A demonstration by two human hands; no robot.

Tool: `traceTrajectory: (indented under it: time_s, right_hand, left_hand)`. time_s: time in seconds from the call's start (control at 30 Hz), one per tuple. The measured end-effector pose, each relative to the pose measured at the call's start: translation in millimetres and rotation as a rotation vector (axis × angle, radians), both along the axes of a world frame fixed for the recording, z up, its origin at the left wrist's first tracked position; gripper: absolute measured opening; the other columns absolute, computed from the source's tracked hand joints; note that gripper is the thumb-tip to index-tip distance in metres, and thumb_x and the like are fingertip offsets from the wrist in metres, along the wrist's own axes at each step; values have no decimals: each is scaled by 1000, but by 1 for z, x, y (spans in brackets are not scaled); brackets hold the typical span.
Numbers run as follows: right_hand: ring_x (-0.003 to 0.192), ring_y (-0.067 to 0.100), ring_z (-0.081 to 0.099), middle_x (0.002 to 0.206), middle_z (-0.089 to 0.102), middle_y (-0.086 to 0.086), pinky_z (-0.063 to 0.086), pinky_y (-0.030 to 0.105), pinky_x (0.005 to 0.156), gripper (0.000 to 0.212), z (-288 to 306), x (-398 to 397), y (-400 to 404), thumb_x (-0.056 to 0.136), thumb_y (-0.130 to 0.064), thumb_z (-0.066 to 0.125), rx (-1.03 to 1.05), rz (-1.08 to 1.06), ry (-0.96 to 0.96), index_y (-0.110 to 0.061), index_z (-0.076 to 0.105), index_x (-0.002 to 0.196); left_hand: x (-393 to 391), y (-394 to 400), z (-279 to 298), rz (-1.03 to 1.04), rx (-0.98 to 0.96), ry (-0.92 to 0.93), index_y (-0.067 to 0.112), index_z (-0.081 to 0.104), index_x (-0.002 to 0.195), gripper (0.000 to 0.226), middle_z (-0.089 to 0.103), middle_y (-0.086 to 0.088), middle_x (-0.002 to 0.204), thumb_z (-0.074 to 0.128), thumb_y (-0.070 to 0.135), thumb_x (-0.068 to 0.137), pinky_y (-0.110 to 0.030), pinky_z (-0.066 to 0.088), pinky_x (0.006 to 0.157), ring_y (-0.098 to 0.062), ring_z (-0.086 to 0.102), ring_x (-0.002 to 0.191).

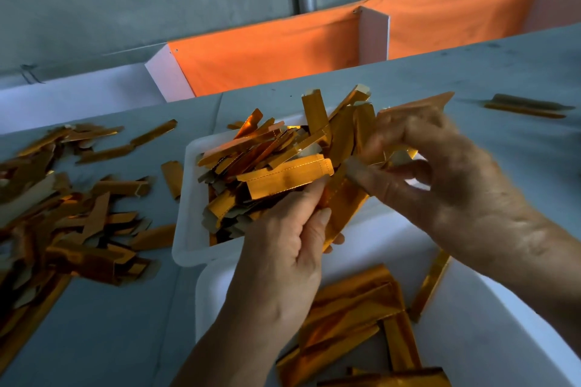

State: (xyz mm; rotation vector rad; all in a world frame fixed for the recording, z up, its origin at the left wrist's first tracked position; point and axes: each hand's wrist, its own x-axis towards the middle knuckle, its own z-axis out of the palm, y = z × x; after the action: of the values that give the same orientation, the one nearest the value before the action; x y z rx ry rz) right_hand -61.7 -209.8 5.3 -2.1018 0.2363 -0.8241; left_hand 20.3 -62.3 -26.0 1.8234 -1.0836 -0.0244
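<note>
Holding a long gold foil-faced card strip [344, 204] up over the shallow white plastic tray [188, 229], the person works it with both hands just above the heap of similar gold strips [267, 160] that fills that tray. The left hand [283, 248] comes up from below. Its grip is closed round the lower half of the strip, thumb on the near face and fingers behind, which seems meant to steady the piece upright while the other end is handled. The right hand [440, 166] reaches in from the side with its grip pinched on the upper end, thumb against curled fingers, where a grey-backed flap shows. Motion blur hides exactly how the flap lies, but it looks like a fold being pressed along a scored line.

Keeping the strip low over the heap probably keeps the reach to the next piece short. Close to the body sits a second, larger white plastic tray [471, 308] holding a few folded gold pieces [352, 308]. I judge it to be where finished ones go. A loose spread of gold strips [78, 229] lies on the grey bench [125, 324] to the left, and one more strip [528, 105] lies well apart at the far right. Orange cloth bins [267, 63] hang along the bench's far edge.
</note>
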Motion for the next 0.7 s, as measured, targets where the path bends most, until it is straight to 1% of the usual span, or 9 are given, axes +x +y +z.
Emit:
traceTrajectory:
  time_s: [0.07, 0.13, 0.2, 0.27, 0.3, 0.4, 0.5, 0.63, 0.7]
  right_hand:
    - [84, -1, 61, 111, 52, -18, 48, 7, 70, 18, -1, 0, 1, 73, -41, 64, -85, -6, 93, -28, 64, 86]
    - [82, -3, 60, 112, 51, -24, 47, 7, 72, 25, -3, 0, 2, 69, -43, 62, -116, -11, 136, -27, 65, 88]
    - [78, 4, 63, 113, 53, -18, 50, 15, 73, 28, -2, 0, 4, 68, -40, 62, -132, -19, 84, -21, 65, 89]
    - [79, 11, 65, 117, 53, -6, 55, 22, 67, 26, -1, 0, 7, 70, -32, 64, -225, -39, 18, -13, 63, 88]
    - [78, 14, 65, 120, 53, -2, 55, 22, 65, 24, -1, 0, 8, 71, -29, 64, -279, -44, 1, -11, 62, 88]
    - [74, 10, 65, 124, 53, -2, 56, 22, 66, 26, -2, 2, 11, 72, -30, 64, -314, -63, 29, -11, 65, 90]
    - [77, 11, 65, 125, 54, -4, 56, 22, 69, 30, -1, 1, 11, 71, -34, 63, -281, -77, 59, -11, 66, 90]
    - [79, 20, 64, 119, 55, 9, 56, 33, 65, 17, -1, 1, 13, 76, -11, 76, -411, -136, -29, -3, 65, 84]
    - [79, 21, 62, 111, 57, 8, 55, 37, 62, 16, -1, 1, 15, 76, -14, 77, -431, -163, 2, -5, 68, 86]
  left_hand:
    - [-4, 0, 1, 4, 9, -50, 24, 51, 135, 41, 65, 9, 98, 45, 17, 95, -18, 56, 70, 0, 65, 80]
    - [-6, -2, 3, 20, 17, -92, 24, 49, 137, 43, 63, 8, 100, 42, 23, 94, -23, 56, 74, -4, 64, 85]
    - [-8, -3, 4, 37, 8, -116, 23, 48, 137, 44, 63, 7, 101, 41, 23, 94, -23, 56, 74, -4, 64, 85]
    - [-8, -5, 5, 59, 0, -131, 20, 48, 138, 43, 63, 5, 101, 42, 21, 95, -23, 56, 72, -5, 64, 84]
    - [-8, -5, 5, 74, 0, -148, 19, 49, 137, 42, 63, 5, 100, 43, 19, 95, -23, 55, 71, -6, 64, 84]
    - [-8, -5, 6, 100, 2, -186, 14, 50, 136, 42, 63, 3, 98, 45, 14, 95, -20, 53, 69, -7, 63, 81]
    - [-11, -6, 9, 93, 15, -200, 13, 50, 136, 45, 63, 1, 97, 40, 21, 93, -20, 53, 68, -8, 63, 80]
    - [-10, -6, 9, 126, 4, -209, 14, 49, 137, 45, 63, 2, 98, 40, 20, 93, -21, 53, 68, -6, 64, 79]
    - [-10, -6, 10, 145, 5, -219, 13, 49, 137, 46, 64, 1, 99, 39, 21, 93, -22, 52, 69, -9, 64, 79]
